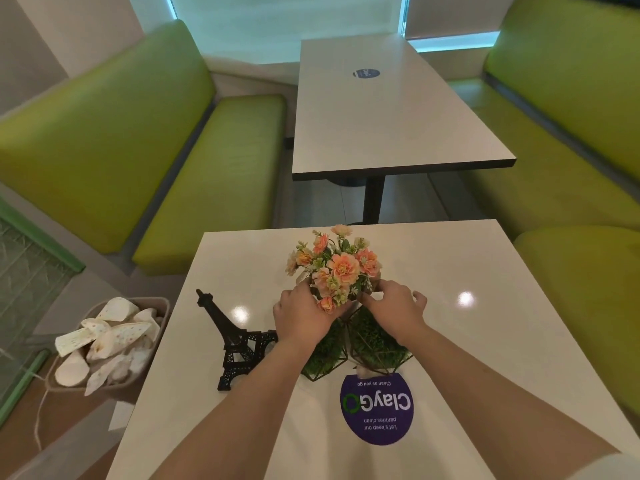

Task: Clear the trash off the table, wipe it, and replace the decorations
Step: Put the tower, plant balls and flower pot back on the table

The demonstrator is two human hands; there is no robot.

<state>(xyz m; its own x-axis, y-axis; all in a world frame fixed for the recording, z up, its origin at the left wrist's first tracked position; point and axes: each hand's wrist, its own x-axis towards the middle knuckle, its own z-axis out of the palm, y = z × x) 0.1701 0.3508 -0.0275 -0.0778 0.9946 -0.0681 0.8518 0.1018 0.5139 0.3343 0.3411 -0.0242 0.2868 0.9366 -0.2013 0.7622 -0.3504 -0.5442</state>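
Nearest to me on the surface is the round purple "ClayGo" sticker, and just beyond it stand two geometric wire planters filled with green moss, side by side and touching. To their left, standing on its own feet, is the black Eiffel Tower model; I judge it rigid but top-heavy, best taken low on its legs and not by the thin spire. My left hand and my right hand meet above the planters, fingers curled around the base of the artificial flower bouquet, one from each side. The peach blooms rise above my knuckles, over the middle of the surface; I cannot tell whether the stems sit in a vase or stand on the surface, as my hands hide that part. I expect the bouquet to be light, the petals soft and easily crushed or bent, so the hold belongs down where the stems gather, not on the blossoms. The wire frames look stiff but thin, and I would lift them by the lower struts. Off the left edge of the surface a tan bin holds crumpled paper wrappers. Beyond are green bench seats and a second table.
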